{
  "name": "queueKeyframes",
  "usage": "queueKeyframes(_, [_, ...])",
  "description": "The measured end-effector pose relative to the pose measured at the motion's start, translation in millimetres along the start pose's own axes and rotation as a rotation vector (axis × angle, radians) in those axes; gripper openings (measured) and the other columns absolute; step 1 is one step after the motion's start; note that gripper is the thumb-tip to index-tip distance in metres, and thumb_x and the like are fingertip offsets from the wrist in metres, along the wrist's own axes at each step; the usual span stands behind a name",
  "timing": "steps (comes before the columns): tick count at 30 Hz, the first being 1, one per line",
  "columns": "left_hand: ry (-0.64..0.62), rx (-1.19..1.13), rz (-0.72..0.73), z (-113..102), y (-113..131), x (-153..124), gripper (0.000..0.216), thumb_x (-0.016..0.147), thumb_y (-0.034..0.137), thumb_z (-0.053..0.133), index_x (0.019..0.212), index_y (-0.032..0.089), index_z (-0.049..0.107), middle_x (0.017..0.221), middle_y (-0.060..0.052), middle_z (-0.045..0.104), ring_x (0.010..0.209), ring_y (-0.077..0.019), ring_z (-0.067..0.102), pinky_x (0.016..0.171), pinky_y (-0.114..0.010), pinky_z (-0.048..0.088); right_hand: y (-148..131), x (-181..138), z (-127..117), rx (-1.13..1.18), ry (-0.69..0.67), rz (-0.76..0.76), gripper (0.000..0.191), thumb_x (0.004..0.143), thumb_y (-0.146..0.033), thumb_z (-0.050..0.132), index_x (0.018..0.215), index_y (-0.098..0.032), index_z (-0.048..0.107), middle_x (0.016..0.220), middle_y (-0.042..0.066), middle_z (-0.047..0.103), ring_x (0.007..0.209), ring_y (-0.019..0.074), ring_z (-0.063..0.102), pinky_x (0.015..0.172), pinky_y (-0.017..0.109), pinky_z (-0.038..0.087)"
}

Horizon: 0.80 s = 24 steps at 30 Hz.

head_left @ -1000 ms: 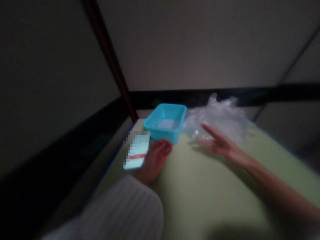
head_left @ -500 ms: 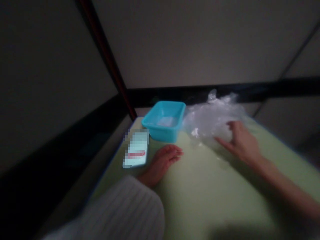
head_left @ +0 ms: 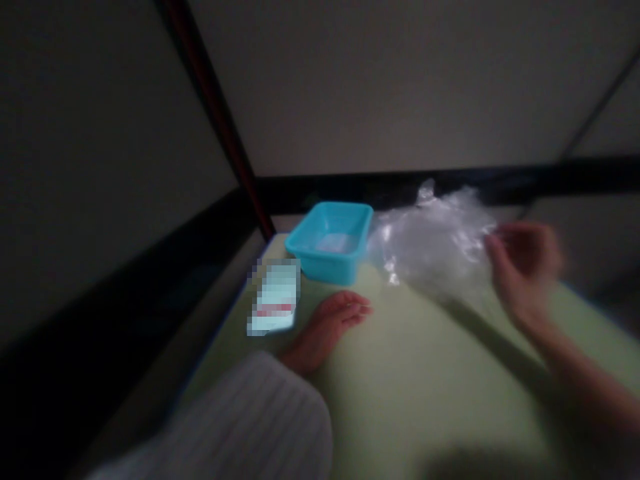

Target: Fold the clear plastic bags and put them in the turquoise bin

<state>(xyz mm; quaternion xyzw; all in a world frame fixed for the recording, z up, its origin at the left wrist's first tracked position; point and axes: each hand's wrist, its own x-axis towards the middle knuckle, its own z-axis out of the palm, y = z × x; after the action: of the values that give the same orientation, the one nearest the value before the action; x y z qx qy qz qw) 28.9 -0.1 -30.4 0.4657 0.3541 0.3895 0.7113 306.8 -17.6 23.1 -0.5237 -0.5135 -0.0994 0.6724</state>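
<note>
At the right, my right hand is closed, thumb and fingers pinched at the right edge of a crumpled clear plastic bag. Motion blurs these fingers a little. The bag lies on the far part of the light green table. My left hand rests on its side near the middle, fingers bent and pressed together; whether something small is between them cannot be made out. Just beyond it stands a turquoise plastic basket with a whitish, blurred thing inside.
A phone with a lit, pixelated screen lies left of my left hand, near the table's left edge. Behind the table runs a dark wall band. A dark reddish post rises at the back left corner.
My right hand has moved right and slightly up, from over the bag's front to its right edge, and its fingers have closed. My left hand is nearly where it was.
</note>
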Motion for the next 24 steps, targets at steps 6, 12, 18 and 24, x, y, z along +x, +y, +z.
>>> queueKeyframes(6, [-0.055,-0.065,0.038,-8,-2,2,0.028,0.09,0.023,0.04,0.089,0.016,0.068,0.102,-0.008,0.069,0.096,-0.0185,0.065,0.088,-0.033,0.048,-50,-32,-13,0.285,-0.826,-0.348,0.015,0.087,-0.015,0.056,0.098,-0.024,0.058,0.089,0.001,0.068,0.087,0.0169,0.065,0.088,0.035,0.049])
queueKeyframes(12, [-0.074,-0.089,-0.043,-17,2,3,0.049,0.091,0.05,0.033,0.098,0.015,0.067,0.103,-0.01,0.069,0.1,-0.0224,0.064,0.085,-0.035,0.05,-57,-45,-6,0.397,-1.389,-0.104,0.02,0.093,-0.032,0.051,0.104,-0.02,0.063,0.101,0.007,0.067,0.094,0.0191,0.064,0.079,0.032,0.051])
queueKeyframes(18, [-0.125,-0.408,-0.216,-22,6,10,0.05,0.083,0.059,0.049,0.105,0.014,0.054,0.106,-0.014,0.066,0.104,-0.0309,0.062,0.095,-0.048,0.04,-16,-34,5,0.036,-1.197,0.111,0.04,0.094,-0.046,0.041,0.118,-0.02,0.059,0.119,0.01,0.065,0.103,0.0255,0.063,0.084,0.041,0.053])
queueKeyframes(24, [-0.15,-0.436,-0.217,-26,2,13,0.043,0.086,0.049,0.049,0.108,0.012,0.054,0.11,-0.016,0.064,0.105,-0.0316,0.06,0.095,-0.047,0.039,30,-43,25,-0.235,-1.12,-0.074,0.049,0.093,-0.047,0.037,0.128,-0.017,0.053,0.135,0.015,0.053,0.12,0.032,0.053,0.099,0.05,0.043])
